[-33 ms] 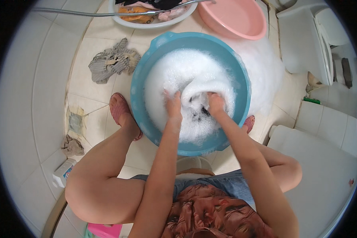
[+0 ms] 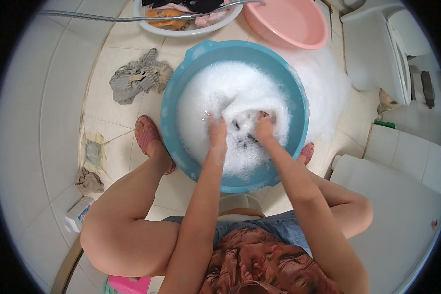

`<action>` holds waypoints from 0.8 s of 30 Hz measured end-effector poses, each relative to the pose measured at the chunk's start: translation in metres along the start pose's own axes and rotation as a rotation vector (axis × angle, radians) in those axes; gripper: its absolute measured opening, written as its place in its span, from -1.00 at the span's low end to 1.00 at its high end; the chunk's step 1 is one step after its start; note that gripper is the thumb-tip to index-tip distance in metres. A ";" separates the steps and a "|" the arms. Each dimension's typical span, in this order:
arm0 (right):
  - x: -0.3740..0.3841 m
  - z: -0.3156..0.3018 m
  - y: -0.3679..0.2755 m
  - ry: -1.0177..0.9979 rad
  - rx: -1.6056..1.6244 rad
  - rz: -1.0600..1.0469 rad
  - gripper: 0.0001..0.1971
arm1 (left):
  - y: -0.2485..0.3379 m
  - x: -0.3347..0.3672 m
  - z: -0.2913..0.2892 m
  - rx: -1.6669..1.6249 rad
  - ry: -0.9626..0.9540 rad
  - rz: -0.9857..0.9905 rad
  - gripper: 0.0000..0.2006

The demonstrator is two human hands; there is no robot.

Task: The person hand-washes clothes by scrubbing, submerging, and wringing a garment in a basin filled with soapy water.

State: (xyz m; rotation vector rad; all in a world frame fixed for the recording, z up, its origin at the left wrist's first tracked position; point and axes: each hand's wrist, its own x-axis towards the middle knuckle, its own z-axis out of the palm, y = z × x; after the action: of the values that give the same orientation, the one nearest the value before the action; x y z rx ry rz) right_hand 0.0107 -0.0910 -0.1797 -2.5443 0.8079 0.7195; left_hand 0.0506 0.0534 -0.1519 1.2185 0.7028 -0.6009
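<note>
Two hands, the left hand (image 2: 217, 128) and the right hand (image 2: 264, 128), are being pressed into foam (image 2: 225, 90) in one blue basin (image 2: 174, 88), closed around a dark garment (image 2: 245, 139) lying between them. Two further basins, one pink basin (image 2: 289, 24) and one white basin (image 2: 181, 30), are being kept on the tiled floor (image 2: 54, 98), beside one grey rag (image 2: 139, 78).

We're in a home bathroom, laundry done by hand on the floor. Evidence: pale glazed floor tiles (image 2: 49, 122), white ceramic toilet (image 2: 377, 54) at the upper right edge, metal shower hose (image 2: 132, 18) across the top, round blue plastic basin full of suds (image 2: 174, 105), empty pink plastic basin (image 2: 289, 22), white basin of clothes (image 2: 181, 29), crumpled grey striped cloth (image 2: 139, 78) on the tiles.
</note>
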 end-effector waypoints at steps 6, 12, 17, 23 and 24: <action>-0.128 -0.050 -0.060 0.176 0.648 -0.547 -0.67 | 0.048 -0.042 0.005 -0.408 -0.386 -0.428 -0.40; -0.150 -0.051 -0.087 0.159 0.561 -0.459 -0.67 | -0.007 -0.018 -0.017 -0.684 -0.482 -0.191 -0.47; -0.065 -0.067 -0.061 0.445 0.493 -0.020 -0.56 | 0.046 -0.053 0.034 -0.141 -0.039 -0.302 -0.55; -0.049 -0.067 -0.014 -0.546 0.959 -0.278 -0.61 | 0.053 -0.026 0.022 -0.537 -0.203 -0.083 -0.72; -0.050 -0.069 -0.012 -0.556 0.958 -0.281 -0.61 | 0.054 -0.018 0.015 -0.538 -0.194 -0.080 -0.72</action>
State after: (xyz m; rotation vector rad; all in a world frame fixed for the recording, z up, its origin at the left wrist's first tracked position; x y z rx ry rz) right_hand 0.0072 -0.0946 -0.0938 -1.4528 0.4227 0.6694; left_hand 0.0814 0.0532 -0.1022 0.6276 0.6929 -0.5415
